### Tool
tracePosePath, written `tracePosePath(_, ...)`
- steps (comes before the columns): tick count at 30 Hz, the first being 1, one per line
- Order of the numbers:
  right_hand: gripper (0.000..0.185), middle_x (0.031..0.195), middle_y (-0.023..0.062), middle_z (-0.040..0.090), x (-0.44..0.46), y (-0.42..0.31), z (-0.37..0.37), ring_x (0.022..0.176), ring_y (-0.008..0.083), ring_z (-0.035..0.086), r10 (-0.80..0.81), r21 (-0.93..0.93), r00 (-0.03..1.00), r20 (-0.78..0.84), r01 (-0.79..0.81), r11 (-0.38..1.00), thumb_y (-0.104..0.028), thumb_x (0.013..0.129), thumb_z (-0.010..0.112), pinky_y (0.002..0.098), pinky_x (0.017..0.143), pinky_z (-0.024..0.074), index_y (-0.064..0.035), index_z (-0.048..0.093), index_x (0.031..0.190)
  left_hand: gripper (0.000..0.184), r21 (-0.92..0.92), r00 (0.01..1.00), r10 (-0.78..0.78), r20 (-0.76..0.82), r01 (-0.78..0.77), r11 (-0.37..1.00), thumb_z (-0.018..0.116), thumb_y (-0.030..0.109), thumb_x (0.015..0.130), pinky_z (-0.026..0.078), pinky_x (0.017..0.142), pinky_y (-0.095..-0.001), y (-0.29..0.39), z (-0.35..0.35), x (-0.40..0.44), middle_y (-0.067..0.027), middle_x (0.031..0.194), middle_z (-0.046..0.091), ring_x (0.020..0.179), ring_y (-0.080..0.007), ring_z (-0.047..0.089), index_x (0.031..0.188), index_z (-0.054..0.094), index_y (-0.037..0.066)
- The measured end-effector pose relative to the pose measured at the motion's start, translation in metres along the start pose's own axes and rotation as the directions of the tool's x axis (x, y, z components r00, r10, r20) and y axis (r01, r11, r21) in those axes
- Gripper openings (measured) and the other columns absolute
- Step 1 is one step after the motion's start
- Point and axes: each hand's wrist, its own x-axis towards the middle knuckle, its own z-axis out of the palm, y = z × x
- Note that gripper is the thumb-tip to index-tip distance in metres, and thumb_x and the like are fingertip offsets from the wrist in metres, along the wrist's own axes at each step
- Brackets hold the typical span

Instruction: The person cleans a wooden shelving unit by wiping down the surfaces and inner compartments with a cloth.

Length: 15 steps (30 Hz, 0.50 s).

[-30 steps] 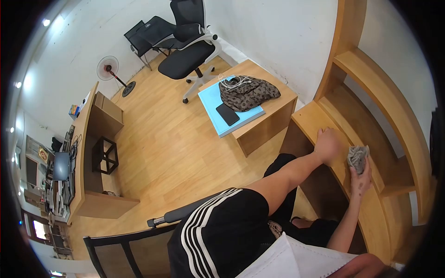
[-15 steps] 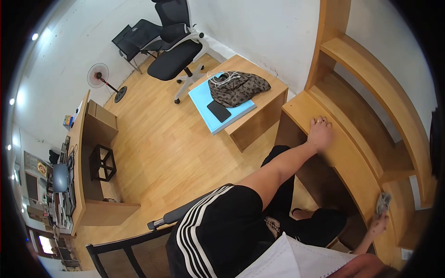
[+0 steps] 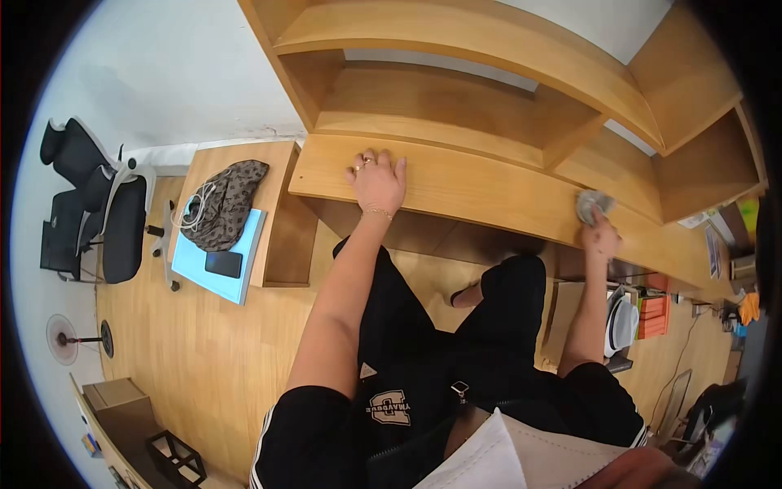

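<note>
My left hand point(image 3: 380, 182) rests on the wooden desk top point(image 3: 481, 191) near its left end, fingers stretched out and holding nothing. It wears rings and a thin bracelet. Farther right, my right hand point(image 3: 600, 235) grips a crumpled grey cloth point(image 3: 594, 207) that touches the desk surface close to the shelf base. Fingers wrap the cloth's near side, and its underside is hidden. Behind both hands rises the wooden shelf unit point(image 3: 440, 102), fixed along the back of the desk.
A small wooden cabinet point(image 3: 287, 220) left of the desk bears a patterned bag point(image 3: 228, 204), a light blue box point(image 3: 209, 278) and a phone point(image 3: 223, 264). Black office chairs point(image 3: 122, 228) and a fan point(image 3: 63, 338) stand farther left. Books point(image 3: 652, 316) and a white hat point(image 3: 621, 324) sit below right.
The view has swung right, bringing the whole desk and shelf unit before me. My left hand still lies on the desk's left part; the right hand still holds the cloth on the desk.
</note>
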Motion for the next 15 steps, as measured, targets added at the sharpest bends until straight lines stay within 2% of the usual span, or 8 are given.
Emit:
tracePosePath(2,0.049,0.099,0.0101,0.067,-0.023,-0.050,-0.009,0.088,0.0293,0.062,-0.174,-0.021,0.977,-0.124,0.173,0.985,-0.020,0.066,0.066,0.0447,0.083,0.0427,-0.0253,0.066,0.115,0.042,0.006,1.000,0.000,-0.001,0.000,1.000,0.047,0.044,0.091,0.031,0.092,-0.0471,0.000,-0.001,0.000,-0.0139,0.113,0.060,0.110,-0.0305,0.050,0.107,0.064,0.009)
tracePosePath(4,0.050,0.098,0.0102,0.067,-0.036,-0.089,-0.006,0.087,0.0299,0.062,-0.304,0.023,0.941,-0.150,0.311,0.950,-0.019,0.065,0.069,0.0444,0.081,0.0426,-0.0213,0.066,0.115,0.042,0.007,1.000,-0.003,0.009,0.003,1.000,0.047,0.044,0.092,0.031,0.092,-0.0472,0.001,-0.003,0.000,-0.0136,0.114,0.060,0.111,-0.0303,0.050,0.107,0.064,0.009)
tracePosePath(6,0.049,0.097,0.0099,0.067,-0.048,-0.133,-0.010,0.088,0.0293,0.061,-0.419,0.133,0.898,-0.133,0.435,0.890,-0.026,0.067,0.072,0.0444,0.083,0.0408,-0.0178,0.065,0.115,0.042,0.007,1.000,-0.010,0.028,0.010,1.000,0.047,0.044,0.092,0.030,0.093,-0.0474,0.001,-0.004,0.000,-0.0134,0.114,0.060,0.112,-0.0303,0.050,0.107,0.064,0.009)
tracePosePath(10,0.050,0.093,0.0081,0.067,-0.065,-0.221,-0.012,0.092,0.0266,0.059,-0.580,0.157,0.782,-0.227,0.617,0.771,-0.038,0.071,0.073,0.0433,0.088,0.0357,-0.0169,0.064,0.116,0.042,-0.008,0.996,-0.029,0.082,0.029,1.000,0.047,0.043,0.092,0.030,0.093,-0.0480,0.000,-0.004,0.002,-0.0122,0.113,0.061,0.112,-0.0294,0.051,0.108,0.064,0.009)
tracePosePath(12,0.053,0.094,0.0079,0.067,-0.070,-0.257,-0.014,0.095,0.0255,0.059,-0.637,0.181,0.759,-0.135,0.651,0.737,-0.036,0.075,0.071,0.0433,0.090,0.0343,-0.0176,0.059,0.123,0.041,-0.033,0.990,-0.028,0.136,0.033,0.999,0.047,0.043,0.092,0.030,0.092,-0.0487,0.000,-0.010,0.004,-0.0115,0.112,0.062,0.111,-0.0289,0.053,0.109,0.064,0.010)
tracePosePath(15,0.054,0.094,0.0065,0.066,-0.073,-0.281,-0.018,0.098,0.0240,0.058,-0.636,0.210,0.760,-0.136,0.650,0.731,-0.034,0.078,0.068,0.0440,0.092,0.0324,-0.0234,0.054,0.129,0.039,-0.080,0.994,0.019,0.103,-0.011,0.997,0.049,0.042,0.090,0.029,0.095,-0.0526,-0.009,-0.013,0.007,-0.0108,0.110,0.064,0.109,-0.0284,0.055,0.109,0.065,0.012)
